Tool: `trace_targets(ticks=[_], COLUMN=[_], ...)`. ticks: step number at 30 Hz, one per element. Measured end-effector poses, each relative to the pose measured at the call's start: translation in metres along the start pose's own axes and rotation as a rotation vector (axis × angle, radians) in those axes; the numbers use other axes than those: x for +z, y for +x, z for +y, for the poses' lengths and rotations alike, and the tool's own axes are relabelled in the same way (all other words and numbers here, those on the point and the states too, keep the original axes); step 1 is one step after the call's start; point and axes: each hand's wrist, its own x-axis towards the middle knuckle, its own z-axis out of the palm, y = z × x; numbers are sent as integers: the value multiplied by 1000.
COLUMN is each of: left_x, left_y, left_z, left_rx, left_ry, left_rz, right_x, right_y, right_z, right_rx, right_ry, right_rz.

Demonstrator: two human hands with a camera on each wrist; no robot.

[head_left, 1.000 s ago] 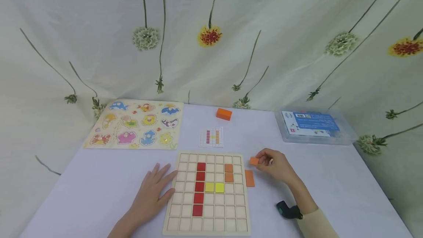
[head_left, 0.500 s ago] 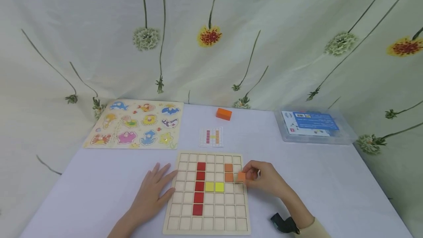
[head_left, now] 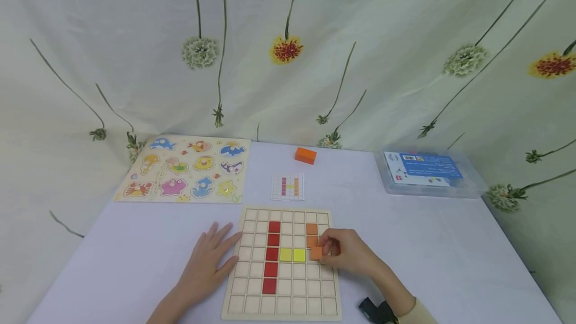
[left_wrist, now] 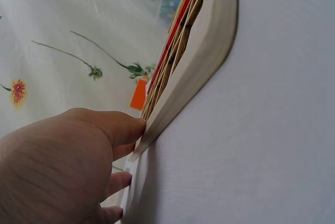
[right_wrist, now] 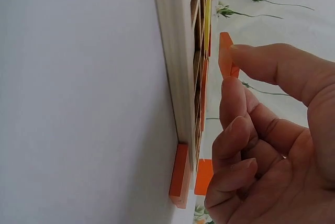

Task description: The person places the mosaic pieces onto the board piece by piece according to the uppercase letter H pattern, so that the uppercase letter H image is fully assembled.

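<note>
My right hand (head_left: 353, 251) pinches a square orange tile (head_left: 316, 253) between thumb and fingers, over the right part of the wooden grid board (head_left: 283, 315). In the right wrist view, the pinched tile stands apart from the board's surface. Two orange tiles (head_left: 311, 229) sit in one grid column, just beyond it. Several red tiles (head_left: 270, 269) form another column, with two yellow tiles (head_left: 285, 254) in a row between the columns. My left hand (head_left: 202, 269) rests at the board's left edge, fingers spread, thumb touching the rim.
A card with a coloured pattern (head_left: 288, 187) lies behind the board, and an orange block (head_left: 305, 155) farther back. A sea-animal puzzle (head_left: 189, 169) is at back left, a clear plastic box (head_left: 429, 190) at back right. Orange pieces (right_wrist: 179, 174) lie against the board's right side.
My right hand has moved left from beside the board, carrying the orange tile over the grid to near the yellow tiles. My left hand has stayed still.
</note>
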Motion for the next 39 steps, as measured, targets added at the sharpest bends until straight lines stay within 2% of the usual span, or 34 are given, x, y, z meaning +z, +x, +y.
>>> trace_targets(ticks=[8,20,26,30,39], left_x=[0,-1,-1,-2,-1], left_y=[1,1,1,1,0], left_z=[1,2,3,4,2], left_rx=[5,-15,-6,-1,6], left_ry=[5,6,12,14,7], left_rz=[2,-11,-5,1,9], right_x=[3,7,3,-5,-35], right_y=[2,5,2,0,-16], right_z=[-2,-2,-2,-1,12], right_rx=[26,24,33,37,-16], right_ry=[0,-17,-21,-21,53], right_rz=[-27,-41,-28,26,273])
